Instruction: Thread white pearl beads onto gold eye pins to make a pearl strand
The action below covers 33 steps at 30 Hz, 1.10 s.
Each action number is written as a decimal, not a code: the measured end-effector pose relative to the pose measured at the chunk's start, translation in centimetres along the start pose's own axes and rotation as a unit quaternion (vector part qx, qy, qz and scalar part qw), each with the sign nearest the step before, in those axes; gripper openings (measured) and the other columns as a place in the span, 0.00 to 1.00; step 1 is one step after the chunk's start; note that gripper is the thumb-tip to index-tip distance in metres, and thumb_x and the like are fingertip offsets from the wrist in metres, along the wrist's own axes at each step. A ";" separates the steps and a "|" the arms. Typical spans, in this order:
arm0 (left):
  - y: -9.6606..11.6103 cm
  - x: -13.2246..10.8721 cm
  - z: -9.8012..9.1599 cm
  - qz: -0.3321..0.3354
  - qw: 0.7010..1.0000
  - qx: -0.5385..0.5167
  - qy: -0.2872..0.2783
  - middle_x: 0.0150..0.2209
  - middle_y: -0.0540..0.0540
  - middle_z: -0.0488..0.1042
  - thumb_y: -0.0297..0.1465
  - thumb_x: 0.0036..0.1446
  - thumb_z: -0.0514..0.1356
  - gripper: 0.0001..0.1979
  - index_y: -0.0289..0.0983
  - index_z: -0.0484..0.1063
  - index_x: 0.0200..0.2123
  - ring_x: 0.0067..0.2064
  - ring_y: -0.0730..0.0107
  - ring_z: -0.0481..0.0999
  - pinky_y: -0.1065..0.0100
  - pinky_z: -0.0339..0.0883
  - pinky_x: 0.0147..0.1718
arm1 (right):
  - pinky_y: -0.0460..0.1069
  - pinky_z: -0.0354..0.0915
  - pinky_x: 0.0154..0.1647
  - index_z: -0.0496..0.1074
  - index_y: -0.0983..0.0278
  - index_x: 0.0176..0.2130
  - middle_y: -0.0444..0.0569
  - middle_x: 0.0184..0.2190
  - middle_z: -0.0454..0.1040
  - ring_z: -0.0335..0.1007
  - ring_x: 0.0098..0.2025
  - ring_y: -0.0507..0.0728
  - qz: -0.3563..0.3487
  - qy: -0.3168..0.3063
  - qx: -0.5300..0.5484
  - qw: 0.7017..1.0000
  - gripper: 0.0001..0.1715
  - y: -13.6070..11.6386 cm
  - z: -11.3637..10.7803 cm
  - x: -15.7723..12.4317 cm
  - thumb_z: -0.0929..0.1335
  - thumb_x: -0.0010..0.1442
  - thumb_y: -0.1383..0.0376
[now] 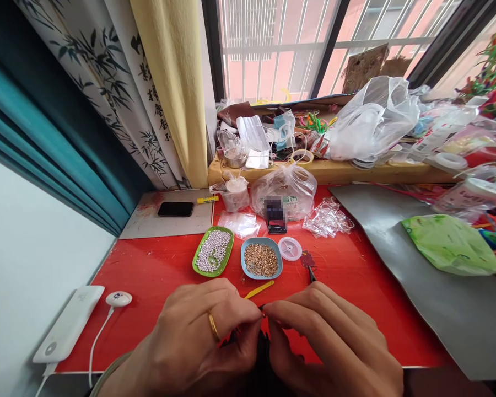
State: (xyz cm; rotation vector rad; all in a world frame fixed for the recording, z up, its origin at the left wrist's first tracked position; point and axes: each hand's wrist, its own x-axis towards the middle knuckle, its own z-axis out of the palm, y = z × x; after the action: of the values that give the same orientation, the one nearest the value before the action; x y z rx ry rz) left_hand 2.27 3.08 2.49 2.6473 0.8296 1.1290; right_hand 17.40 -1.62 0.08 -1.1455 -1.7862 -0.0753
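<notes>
My left hand (206, 331), with a gold ring on one finger, is closed in a pinch at the front edge of the table. Fingertip to fingertip with it, my right hand (326, 336) is pinched as well. A tiny reddish speck shows between the fingertips, too small to name. Just beyond the hands stand a blue dish (261, 274) of gold beads (260, 259) and a green dish (195, 269) of pearly beads (214, 248). A dark pointed tool (311, 274) pokes out past my right knuckles; whether the hand holds it is hidden. A yellow strip (259, 289) lies beyond my left fingers.
Behind the dishes are a clear spool (290, 249), a dark red patch (308, 259), a small black stand (276, 223) and plastic bags (285, 187). A phone (176, 209) and power bank (70, 325) lie left. A grey sheet (400, 248) covers the right; a cluttered sill (248, 175) runs behind.
</notes>
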 end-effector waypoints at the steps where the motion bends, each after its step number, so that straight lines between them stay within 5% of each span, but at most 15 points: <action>1: 0.0 0.0 -0.1 0.000 1.000 0.003 -0.006 0.15 0.56 0.71 0.20 0.52 0.51 0.11 0.38 0.67 0.23 0.16 0.80 0.69 0.80 0.62 0.16 | 0.46 0.62 0.21 0.71 0.66 0.30 0.42 0.20 0.70 0.63 0.21 0.48 -0.006 -0.006 -0.001 1.000 0.08 0.1 -0.1 0.1 0.66 0.52 0.78; 13: -0.5 -0.3 0.1 -0.023 0.996 -0.084 -0.001 0.15 0.57 0.70 0.18 0.49 0.53 0.09 0.38 0.65 0.25 0.15 0.82 0.68 0.81 0.62 0.16 | 0.45 0.56 0.17 0.70 0.64 0.28 0.41 0.17 0.68 0.59 0.18 0.48 -0.037 0.032 0.013 0.999 0.08 0.8 1.1 0.2 0.64 0.50 0.76; 18: -0.5 -0.4 0.3 -0.030 0.996 -0.085 0.002 0.14 0.57 0.69 0.18 0.48 0.53 0.10 0.39 0.63 0.25 0.15 0.81 0.68 0.81 0.61 0.16 | 0.45 0.53 0.16 0.68 0.64 0.26 0.38 0.14 0.60 0.53 0.17 0.47 -0.038 0.012 -0.004 0.999 0.08 1.0 0.8 0.2 0.64 0.50 0.76; 28: -0.5 -0.7 0.6 -0.037 0.993 -0.115 0.007 0.14 0.57 0.68 0.17 0.49 0.53 0.10 0.39 0.62 0.25 0.14 0.80 0.66 0.80 0.61 0.15 | 0.46 0.58 0.19 0.68 0.64 0.27 0.40 0.16 0.65 0.59 0.19 0.49 -0.012 -0.044 -0.035 0.998 0.08 0.7 -0.2 0.5 0.63 0.50 0.75; 33: -0.6 -0.8 0.8 -0.069 0.983 -0.168 0.033 0.16 0.57 0.71 0.18 0.48 0.54 0.10 0.39 0.64 0.26 0.15 0.80 0.69 0.80 0.65 0.15 | 0.46 0.61 0.19 0.70 0.64 0.36 0.40 0.19 0.69 0.62 0.19 0.50 0.005 -0.060 -0.014 0.998 0.10 0.6 -0.6 0.7 0.65 0.51 0.72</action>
State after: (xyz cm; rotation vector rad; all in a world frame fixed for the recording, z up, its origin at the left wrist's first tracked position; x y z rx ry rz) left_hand 2.10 3.26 1.22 2.2557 0.7440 1.2058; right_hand 18.19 -1.15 0.72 -1.2005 -1.8903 -0.0268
